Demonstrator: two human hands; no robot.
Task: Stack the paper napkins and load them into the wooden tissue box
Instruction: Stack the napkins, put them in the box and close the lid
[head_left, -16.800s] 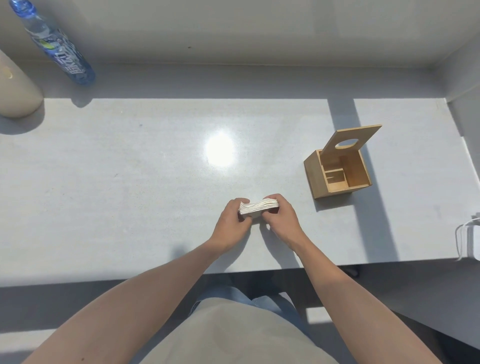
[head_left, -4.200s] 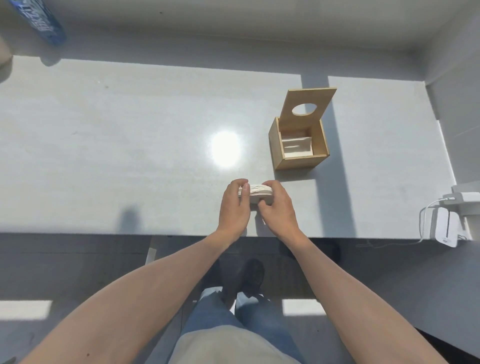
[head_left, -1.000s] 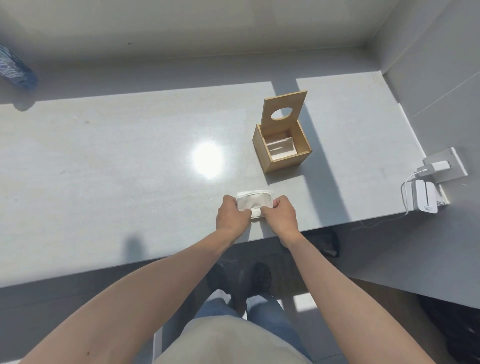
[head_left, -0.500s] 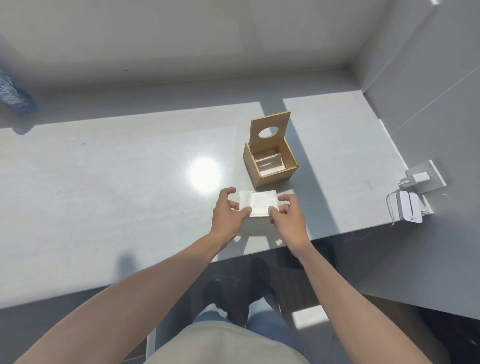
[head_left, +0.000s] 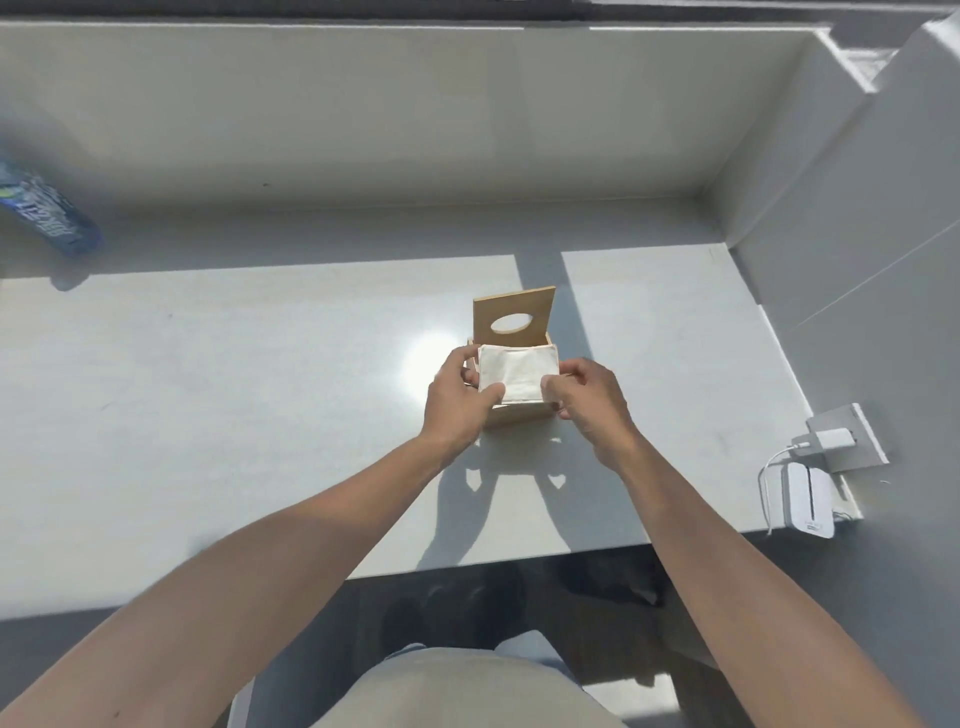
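Napkins (head_left: 518, 373), lifted off the counter (head_left: 260, 395) moments ago, now sit over the open tissue box (head_left: 519, 413), both hands (head_left: 457, 402) (head_left: 584, 397) pinching their edges; seemingly not yet inside.

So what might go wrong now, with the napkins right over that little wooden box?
The napkin stack, pinched at its near corners by the left hand and right hand, looks about as wide as the wooden tissue box, so its edges may snag on the rim and crumple. A push might also knock the raised lid.
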